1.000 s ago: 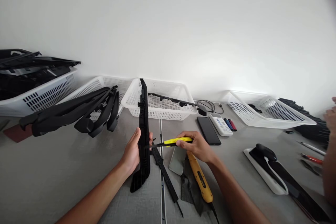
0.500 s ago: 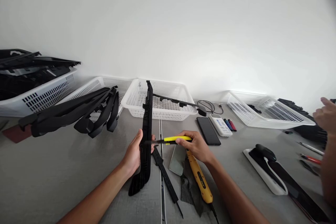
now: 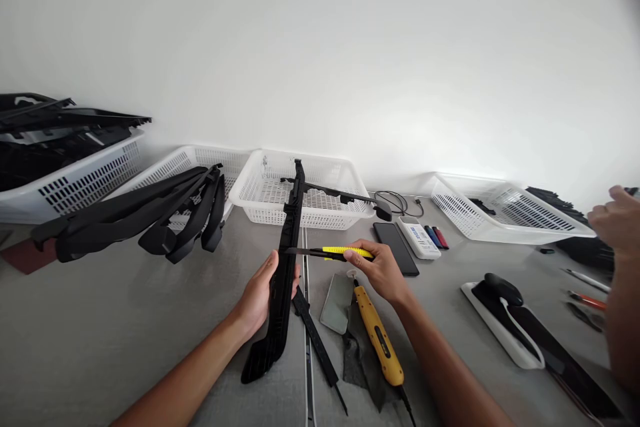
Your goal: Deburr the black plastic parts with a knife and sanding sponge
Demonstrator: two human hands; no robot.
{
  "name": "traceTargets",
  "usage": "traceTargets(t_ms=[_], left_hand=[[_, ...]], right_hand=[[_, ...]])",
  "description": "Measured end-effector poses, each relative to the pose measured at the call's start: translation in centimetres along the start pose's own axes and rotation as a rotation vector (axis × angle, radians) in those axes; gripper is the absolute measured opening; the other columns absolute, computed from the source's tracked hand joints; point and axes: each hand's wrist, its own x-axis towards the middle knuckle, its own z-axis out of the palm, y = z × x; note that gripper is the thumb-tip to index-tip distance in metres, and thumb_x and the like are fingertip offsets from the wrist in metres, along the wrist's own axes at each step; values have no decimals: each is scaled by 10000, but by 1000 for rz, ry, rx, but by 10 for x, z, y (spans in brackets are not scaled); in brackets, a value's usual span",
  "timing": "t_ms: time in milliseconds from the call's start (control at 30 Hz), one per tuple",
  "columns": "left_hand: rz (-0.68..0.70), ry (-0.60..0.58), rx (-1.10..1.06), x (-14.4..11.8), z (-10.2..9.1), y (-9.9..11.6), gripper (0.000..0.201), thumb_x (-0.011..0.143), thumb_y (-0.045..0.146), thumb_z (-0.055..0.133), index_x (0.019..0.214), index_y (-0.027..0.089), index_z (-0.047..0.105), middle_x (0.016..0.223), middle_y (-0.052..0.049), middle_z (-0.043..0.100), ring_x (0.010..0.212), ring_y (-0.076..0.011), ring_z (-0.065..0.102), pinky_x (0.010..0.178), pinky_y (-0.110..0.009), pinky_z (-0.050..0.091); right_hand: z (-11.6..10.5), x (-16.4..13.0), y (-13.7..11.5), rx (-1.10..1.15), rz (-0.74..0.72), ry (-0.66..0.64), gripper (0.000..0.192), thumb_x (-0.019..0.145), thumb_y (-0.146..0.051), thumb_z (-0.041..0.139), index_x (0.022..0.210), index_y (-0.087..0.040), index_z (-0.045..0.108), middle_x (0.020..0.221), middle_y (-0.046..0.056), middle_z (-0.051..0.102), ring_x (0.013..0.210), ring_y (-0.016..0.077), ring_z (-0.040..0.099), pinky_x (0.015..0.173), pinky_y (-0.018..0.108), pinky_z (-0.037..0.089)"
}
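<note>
A grey table point(image 3: 125, 320) runs along a bare white wall. The left hand point(image 3: 260, 293) wraps its fingers around a long black plastic strip point(image 3: 286, 267), held upright near the middle of the table. The right hand point(image 3: 383, 270) pinches a yellow utility knife point(image 3: 333, 252), blade tip against the strip's right edge. Trimming goes best with the blade shallow, the strip steady and the left fingers away from the edge. Behind, a white basket point(image 3: 260, 203) holds another black strip; the left baskets hold curved black parts point(image 3: 135, 217); the far-right basket point(image 3: 505, 220) is nearly bare. A co-worker's hand point(image 3: 613, 220) hovers at the right.
</note>
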Motion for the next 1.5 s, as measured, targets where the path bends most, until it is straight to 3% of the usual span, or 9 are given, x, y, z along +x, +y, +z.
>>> traceTargets(t_ms=[267, 467, 567, 733, 867, 1033, 1167, 1333, 1500], left_hand=[[-6, -17, 33, 1, -3, -1, 604, 838, 773, 692, 847, 169, 687, 830, -52, 666, 632, -147, 554, 583, -270, 469], [-26, -15, 34, 0, -1, 1, 525, 856, 695, 728, 835, 172, 698, 816, -54, 674, 622, -153, 569, 575, -276, 470], [-1, -34, 59, -2, 0, 4, 413, 886, 593, 746, 839, 185, 701, 780, -47, 689, 584, -143, 554, 567, -270, 446], [41, -78, 107, -2, -1, 6, 392, 923, 565, 704, 1020, 187, 742, 823, -79, 744, 630, -181, 611, 601, -294, 489], [25, -58, 137, 0, -4, 5, 441, 915, 597, 694, 880, 160, 740, 887, -114, 757, 676, -196, 651, 629, -305, 533], [-15, -143, 76, 1, -4, 3, 400, 881, 547, 742, 843, 150, 729, 875, -105, 734, 650, -189, 658, 600, -296, 524], [6, -151, 9, -1, -2, 5, 230, 879, 363, 734, 1010, 180, 687, 923, -78, 739, 570, -147, 616, 548, -274, 459], [2, -201, -6, -2, -4, 4, 519, 887, 268, 619, 1389, 173, 529, 880, -73, 747, 582, -172, 625, 567, -290, 462], [10, -233, -18, 3, -10, 1, 581, 821, 203, 584, 1394, 160, 495, 906, -76, 749, 613, -179, 643, 587, -300, 467]], right_hand=[[1, 1, 1, 10, 2, 7, 540, 861, -700, 716, 837, -162, 761, 695, 21, 566, 645, 158, 434, 574, 280, 357], [-1, 1, 1, 0, 0, 6, 546, 870, -711, 694, 820, -170, 747, 694, 20, 574, 635, 162, 447, 570, 280, 367], [-4, 3, 3, -20, -15, 120, 525, 899, -686, 670, 842, -169, 743, 687, 15, 555, 627, 163, 439, 566, 283, 354], [-9, 6, 9, -19, 1, 120, 517, 885, -678, 686, 824, -168, 746, 660, 4, 532, 615, 159, 424, 566, 285, 344], [-10, 7, 10, -11, -15, 173, 517, 899, -674, 665, 785, -173, 719, 663, 3, 532, 624, 157, 417, 584, 285, 348], [-10, 6, 7, -13, -10, 37, 506, 891, -666, 674, 790, -174, 729, 650, -4, 512, 623, 156, 407, 577, 284, 334], [-8, 5, 7, 12, -7, 108, 518, 878, -673, 691, 832, -162, 756, 665, 3, 519, 631, 156, 418, 586, 287, 347], [-5, 4, 7, 48, -9, 95, 492, 872, -658, 714, 819, -171, 764, 662, 6, 531, 627, 154, 426, 570, 281, 358], [-7, 5, 9, 54, -41, 215, 478, 884, -633, 706, 748, -176, 731, 647, 5, 540, 626, 155, 431, 592, 289, 365]])
